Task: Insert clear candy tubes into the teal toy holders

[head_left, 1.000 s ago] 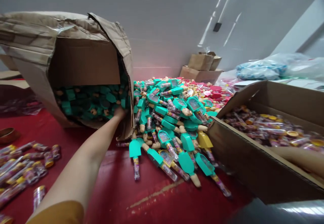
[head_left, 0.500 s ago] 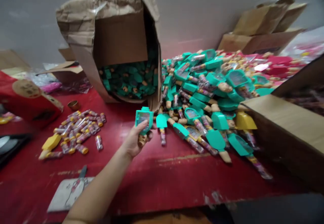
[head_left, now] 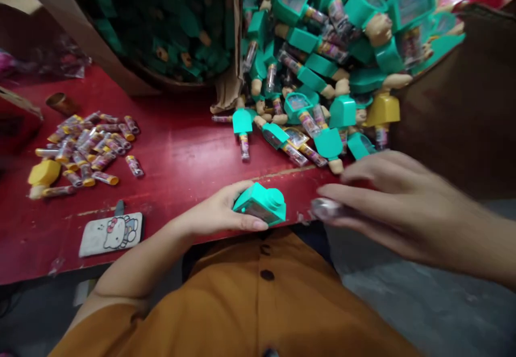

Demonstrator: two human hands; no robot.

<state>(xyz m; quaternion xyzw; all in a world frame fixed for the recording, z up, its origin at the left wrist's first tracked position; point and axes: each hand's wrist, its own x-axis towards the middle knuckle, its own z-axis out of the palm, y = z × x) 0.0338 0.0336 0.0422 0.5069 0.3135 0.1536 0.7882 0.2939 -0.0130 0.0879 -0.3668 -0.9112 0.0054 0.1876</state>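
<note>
My left hand [head_left: 220, 214] grips a teal toy shell [head_left: 261, 204] at the near edge of the red table [head_left: 177, 158], just above my orange shirt. My right hand [head_left: 387, 201] comes in from the right and pinches a small clear candy tube [head_left: 328, 208], its tip close to the teal shell. The right hand is blurred by motion. A heap of teal toys with tubes [head_left: 318, 61] lies behind the hands. A tipped cardboard box [head_left: 133, 29] at the back holds more teal shells.
A pile of loose candy tubes [head_left: 86, 147] and one yellow toy [head_left: 43, 174] lie at the left. A phone in a cartoon-cat case [head_left: 110, 233] rests near the front edge. A brown carton wall [head_left: 455, 104] stands at the right. A small brass cap [head_left: 60, 102] sits at the far left.
My left hand has drawn a teal shell out of the tipped box and brought it to the table's near edge. My right hand has come into view holding a tube. The view has tilted down.
</note>
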